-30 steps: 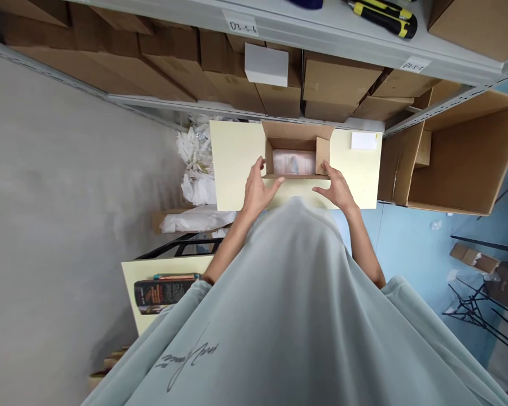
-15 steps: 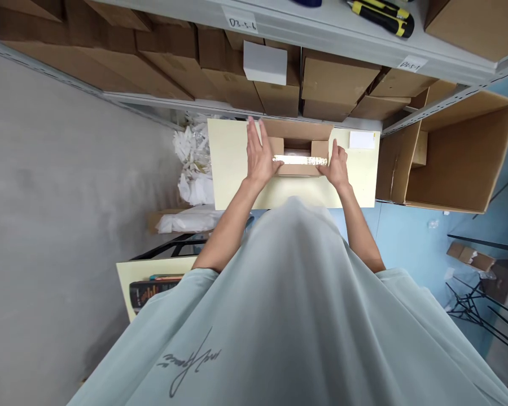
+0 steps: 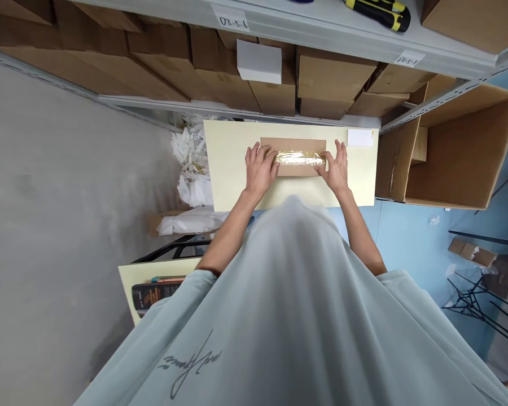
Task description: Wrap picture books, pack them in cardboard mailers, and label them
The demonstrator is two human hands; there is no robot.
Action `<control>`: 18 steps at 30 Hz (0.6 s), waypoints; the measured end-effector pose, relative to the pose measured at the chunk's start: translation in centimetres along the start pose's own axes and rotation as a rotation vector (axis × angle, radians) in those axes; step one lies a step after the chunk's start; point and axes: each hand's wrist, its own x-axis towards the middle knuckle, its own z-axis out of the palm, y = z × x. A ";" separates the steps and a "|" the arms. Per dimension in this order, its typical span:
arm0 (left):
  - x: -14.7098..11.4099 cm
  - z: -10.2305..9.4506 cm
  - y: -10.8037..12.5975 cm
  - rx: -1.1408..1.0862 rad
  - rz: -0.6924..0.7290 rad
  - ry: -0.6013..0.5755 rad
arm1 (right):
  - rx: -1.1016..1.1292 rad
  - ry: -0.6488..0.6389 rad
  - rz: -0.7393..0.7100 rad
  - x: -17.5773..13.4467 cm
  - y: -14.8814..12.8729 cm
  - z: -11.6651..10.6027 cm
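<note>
A small brown cardboard box lies on the pale yellow tabletop, its top flaps folded down. Shiny clear packing tape runs along the middle seam. My left hand grips the left end of the box, fingertips bent onto the tape and thumb on the near side of it. At the opposite end, my right hand pinches with thumb and index finger at the tape's end, its other fingers pointing away from me. The inside of the box is hidden.
A white card lies at the table's back right. To the right stands a large open carton. Shelves with several brown boxes and a yellow-black tool run behind. White crumpled wrapping sits left.
The far flap has come down over the opening, so the box top is now covered. My fingers have curled from stretched out onto the tape.
</note>
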 end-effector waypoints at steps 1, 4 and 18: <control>0.0 0.1 -0.2 -0.018 -0.007 0.010 | 0.002 -0.003 -0.007 -0.1 0.0 0.0; 0.5 0.2 -0.6 -0.054 -0.035 0.041 | -0.025 -0.012 -0.023 0.0 0.4 0.1; 4.4 1.4 -3.1 -0.197 -0.328 0.197 | 0.016 0.056 0.176 3.9 1.4 2.5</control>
